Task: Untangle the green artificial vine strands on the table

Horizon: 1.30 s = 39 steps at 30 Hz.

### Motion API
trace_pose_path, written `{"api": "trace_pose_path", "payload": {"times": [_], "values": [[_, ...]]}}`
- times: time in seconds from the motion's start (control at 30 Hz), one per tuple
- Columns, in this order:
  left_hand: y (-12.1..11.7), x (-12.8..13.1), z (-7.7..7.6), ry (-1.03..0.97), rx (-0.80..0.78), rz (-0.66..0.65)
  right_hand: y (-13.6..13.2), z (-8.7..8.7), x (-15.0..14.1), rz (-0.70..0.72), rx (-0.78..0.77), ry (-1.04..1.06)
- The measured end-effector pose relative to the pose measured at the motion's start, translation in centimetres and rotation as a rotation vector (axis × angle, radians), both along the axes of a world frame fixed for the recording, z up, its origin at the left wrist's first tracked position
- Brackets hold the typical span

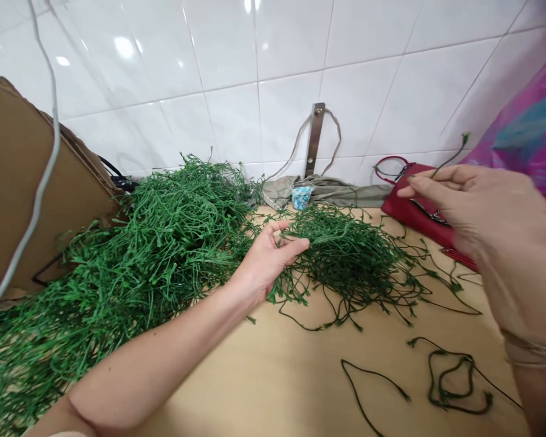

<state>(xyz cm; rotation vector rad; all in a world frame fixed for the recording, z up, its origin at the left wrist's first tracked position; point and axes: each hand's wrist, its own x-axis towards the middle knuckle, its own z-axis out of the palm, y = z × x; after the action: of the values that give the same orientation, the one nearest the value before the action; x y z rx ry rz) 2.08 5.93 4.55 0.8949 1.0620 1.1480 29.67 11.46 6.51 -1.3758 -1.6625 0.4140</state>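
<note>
My left hand (pixel 270 255) reaches to the middle of the table, thumb and fingers curled round a light green cord (pixel 341 233) that runs off to the right. Just beyond it lies a heap of dark green cords (pixel 359 258) with frayed, tufted ends. At the right, my right hand (pixel 491 212) is raised above the table, pinching a dark green cord (pixel 450 159) whose tufted tip sticks up past the fingers. A much larger pile of brighter green cords (pixel 177 230) spreads over the left side, behind my left forearm.
Loose cords (pixel 455 376) lie at the front right. A cardboard box (pixel 31 200) stands left, with a white cable (pixel 45 176) hanging before it. By the tiled wall (pixel 227 54) are a blue-and-white cup (pixel 301 197), grey cloth (pixel 359 194), a red bag (pixel 418 206) and a purple plastic bag (pixel 528 133).
</note>
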Motion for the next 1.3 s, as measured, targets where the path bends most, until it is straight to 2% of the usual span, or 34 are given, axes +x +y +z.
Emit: {"api": "trace_pose_path", "payload": {"times": [0.1, 0.17, 0.23, 0.27, 0.33, 0.37, 0.43, 0.5, 0.57, 0.7, 0.73, 0.8, 0.87, 0.97, 1.03, 1.13, 1.3], "values": [[0.3, 0.1, -0.5, 0.018, 0.12, 0.023, -0.2, 0.8, 1.2, -0.177, -0.079, -0.259], [0.5, 0.1, -0.8, 0.029, 0.179, 0.024, -0.7, 1.7, -0.3, -0.205, -0.082, -0.412], [0.6, 0.0, -1.0, 0.046, 0.228, 0.002, -1.6, 2.9, -3.0, -0.152, 0.015, -0.435], [0.6, -0.1, -1.0, 0.055, 0.254, -0.017, -2.1, 3.3, -4.4, -0.078, 0.023, -0.401], [0.5, -0.2, -1.0, 0.074, 0.311, -0.059, -3.1, 3.8, -6.9, 0.178, -0.048, -0.335], [0.4, -0.2, -0.9, 0.087, 0.342, -0.076, -3.4, 3.8, -7.8, 0.305, -0.079, -0.313], [0.2, -0.3, -0.8, 0.137, 0.402, -0.092, -3.7, 3.3, -9.0, 0.451, -0.138, -0.282], [0.0, -0.3, -0.7, 0.216, 0.461, -0.067, -3.5, 2.6, -9.6, 0.45, -0.184, -0.258], [-0.1, -0.4, -0.7, 0.31, 0.553, 0.01, -3.2, 2.0, -9.9, 0.399, -0.234, -0.188], [-0.8, -0.6, -0.4, 0.555, 0.921, 0.3, -2.7, 1.7, -10.3, 0.322, -0.28, 0.233], [-1.1, -0.7, -0.3, 0.607, 1.005, 0.329, -2.6, 1.7, -10.3, 0.285, -0.267, 0.334], [-1.6, -0.7, -0.2, 0.661, 1.069, 0.266, -2.4, 1.8, -10.3, 0.193, -0.236, 0.479], [-1.9, -0.5, -0.1, 0.643, 0.984, 0.119, -2.3, 1.7, -10.3, 0.162, -0.252, 0.554], [-1.6, -0.4, -0.1, 0.483, 0.725, 0.007, -2.7, 1.6, -10.7, 0.261, -0.356, 0.555], [-0.9, -0.5, -0.2, 0.337, 0.597, 0.008, -3.1, 1.6, -11.2, 0.338, -0.414, 0.498], [0.0, -0.6, -0.2, 0.163, 0.503, 0.04, -3.6, 1.5, -11.7, 0.403, -0.464, 0.442], [0.4, -0.5, -0.1, -0.028, 0.43, 0.047, -3.1, 1.1, -11.2, 0.381, -0.551, 0.585]]}}
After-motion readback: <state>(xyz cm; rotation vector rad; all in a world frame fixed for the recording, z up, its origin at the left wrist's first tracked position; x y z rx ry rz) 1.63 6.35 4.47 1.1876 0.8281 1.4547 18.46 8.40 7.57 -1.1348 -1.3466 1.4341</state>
